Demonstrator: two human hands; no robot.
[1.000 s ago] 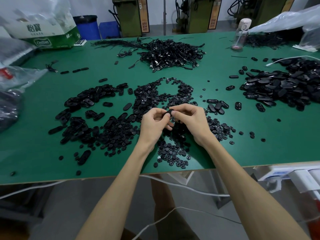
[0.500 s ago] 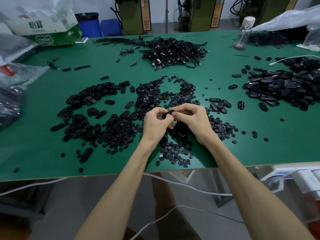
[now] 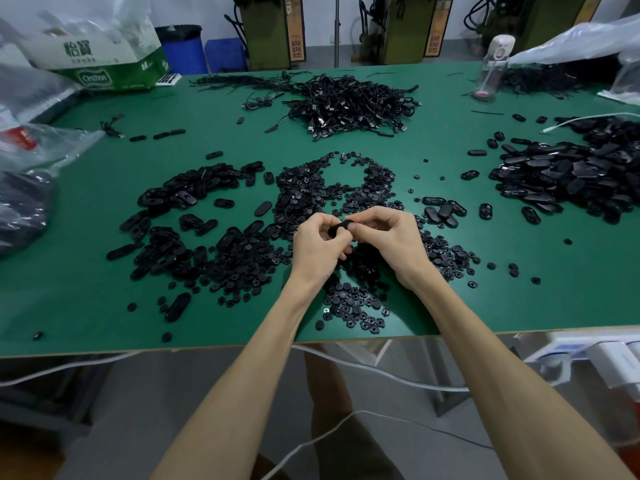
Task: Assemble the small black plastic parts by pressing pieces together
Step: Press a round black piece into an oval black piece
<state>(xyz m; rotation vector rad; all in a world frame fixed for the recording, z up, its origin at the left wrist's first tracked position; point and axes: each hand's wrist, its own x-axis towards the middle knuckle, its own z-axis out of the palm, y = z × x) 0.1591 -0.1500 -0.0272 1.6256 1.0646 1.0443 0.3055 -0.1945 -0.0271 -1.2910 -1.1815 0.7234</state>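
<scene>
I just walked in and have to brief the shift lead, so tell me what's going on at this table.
A person is working at a green table, holding one small black part between both hands. The left hand and the right hand both pinch it, just above the middle heap of round pieces. Oval shells lie heaped to the left, another black pile to the right, and cables at the back.

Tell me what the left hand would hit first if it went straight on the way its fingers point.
Past the small black part it pinches, the left hand would probably meet the right hand, which pinches the same part from the other side.
</scene>
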